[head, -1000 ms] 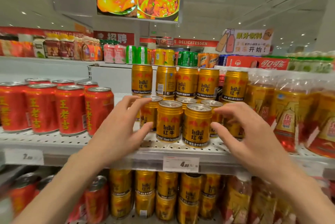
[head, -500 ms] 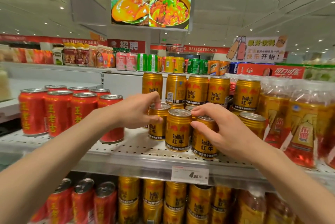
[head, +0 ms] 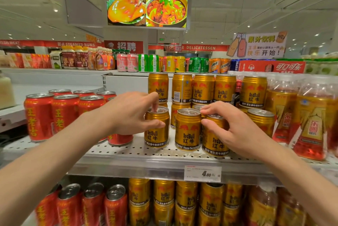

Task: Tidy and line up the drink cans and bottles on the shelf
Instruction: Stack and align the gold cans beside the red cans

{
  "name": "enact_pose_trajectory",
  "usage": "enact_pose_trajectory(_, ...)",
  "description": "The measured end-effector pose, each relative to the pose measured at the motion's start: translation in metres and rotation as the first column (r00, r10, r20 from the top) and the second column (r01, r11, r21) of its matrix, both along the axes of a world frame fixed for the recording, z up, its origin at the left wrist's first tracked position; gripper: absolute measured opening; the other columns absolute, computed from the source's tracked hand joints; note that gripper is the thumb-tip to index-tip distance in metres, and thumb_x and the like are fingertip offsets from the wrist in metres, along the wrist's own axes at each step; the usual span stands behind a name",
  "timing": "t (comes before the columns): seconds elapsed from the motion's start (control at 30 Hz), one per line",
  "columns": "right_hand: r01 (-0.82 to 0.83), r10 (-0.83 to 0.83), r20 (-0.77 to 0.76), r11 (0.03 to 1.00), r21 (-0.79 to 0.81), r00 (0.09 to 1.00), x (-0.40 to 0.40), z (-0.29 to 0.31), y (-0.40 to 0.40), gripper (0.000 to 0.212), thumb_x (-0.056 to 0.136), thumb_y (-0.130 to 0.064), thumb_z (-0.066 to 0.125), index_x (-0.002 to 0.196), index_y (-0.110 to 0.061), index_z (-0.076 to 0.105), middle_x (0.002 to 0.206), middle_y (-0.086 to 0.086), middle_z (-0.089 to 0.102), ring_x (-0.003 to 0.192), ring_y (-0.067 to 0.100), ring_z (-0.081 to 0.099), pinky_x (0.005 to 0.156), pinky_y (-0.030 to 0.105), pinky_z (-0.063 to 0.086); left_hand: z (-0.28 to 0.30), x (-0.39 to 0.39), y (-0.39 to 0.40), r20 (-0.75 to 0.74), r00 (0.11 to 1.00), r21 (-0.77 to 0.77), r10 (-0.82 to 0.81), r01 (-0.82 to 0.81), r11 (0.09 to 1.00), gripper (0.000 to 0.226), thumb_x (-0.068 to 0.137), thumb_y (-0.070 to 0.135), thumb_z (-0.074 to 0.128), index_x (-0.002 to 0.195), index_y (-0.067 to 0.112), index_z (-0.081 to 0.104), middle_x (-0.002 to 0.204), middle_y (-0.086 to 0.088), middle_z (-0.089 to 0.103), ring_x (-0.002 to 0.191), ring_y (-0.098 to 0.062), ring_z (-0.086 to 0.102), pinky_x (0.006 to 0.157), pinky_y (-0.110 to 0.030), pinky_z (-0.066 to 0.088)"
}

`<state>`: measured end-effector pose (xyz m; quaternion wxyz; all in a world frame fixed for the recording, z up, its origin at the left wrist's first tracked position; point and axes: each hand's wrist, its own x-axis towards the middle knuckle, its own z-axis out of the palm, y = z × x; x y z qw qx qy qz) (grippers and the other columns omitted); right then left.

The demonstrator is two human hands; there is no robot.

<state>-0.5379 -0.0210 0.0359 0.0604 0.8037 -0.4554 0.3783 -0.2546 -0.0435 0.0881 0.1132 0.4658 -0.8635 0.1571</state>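
Gold cans stand along the front of the perforated shelf [head: 128, 150], and each hand holds one. Left hand [head: 128, 114] grips the left gold can [head: 157, 132]: thumb pressed across its face just above the label, fingertips curled over the far rim onto the lid. Right hand [head: 232, 130] grips the right gold can [head: 214, 141] in the same way, thumb on the near side, index finger laid over the lid. Between the two thumbs stands the middle gold can [head: 188, 130], held by neither hand, just beside the right thumb and a little apart from the left one.

Likely trouble, as I judge it: both grips sit high, near the rims, so a sideways push could tip a can rather than slide it, more so if its base catches on the shelf's holes. The right can looks close to the shelf's front lip, and a pull toward the person could carry it over the edge. The middle can could be knocked by either thumb. Behind the fingertips stands a stacked upper row [head: 203, 88] of gold cans; a jolt to the cans under it might shake it loose. Red cans [head: 64, 114] sit behind the left wrist, where a swing of the forearm could clip them.

Both forearms reach forward and up, wrists roughly level, palms turned inward toward each other
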Motion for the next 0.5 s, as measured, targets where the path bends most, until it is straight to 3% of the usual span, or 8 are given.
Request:
enact_pose_trajectory(0.23,0.033,-0.033,0.010,0.999,0.010,0.999,0.002,0.000,0.002,0.029,0.096,-0.040,0.059,0.121,-0.026,0.066,0.122,-0.015,0.064,0.116,-0.001,0.057,0.099,0.021,0.046,-0.001,0.005,0.000,0.026,0.999,-0.060,0.019,-0.018,0.998,0.062,0.082,0.080,0.044,0.121,0.032,0.047,0.123,0.011,0.063,0.106,-0.011,0.055,0.094,-0.033,0.048)
enact_pose_trajectory(0.5,0.073,-0.072,-0.021,0.996,0.054,0.997,0.005,0.007,0.006,0.029,0.097,-0.042,0.058,0.121,-0.027,0.064,0.124,-0.014,0.065,0.115,0.002,0.058,0.098,0.026,0.051,-0.012,0.031,0.000,-0.045,0.994,-0.068,0.096,-0.099,0.993,0.093,0.075,0.092,0.022,0.143,0.033,0.040,0.147,0.007,0.046,0.134,-0.013,0.040,0.113,-0.038,0.033)
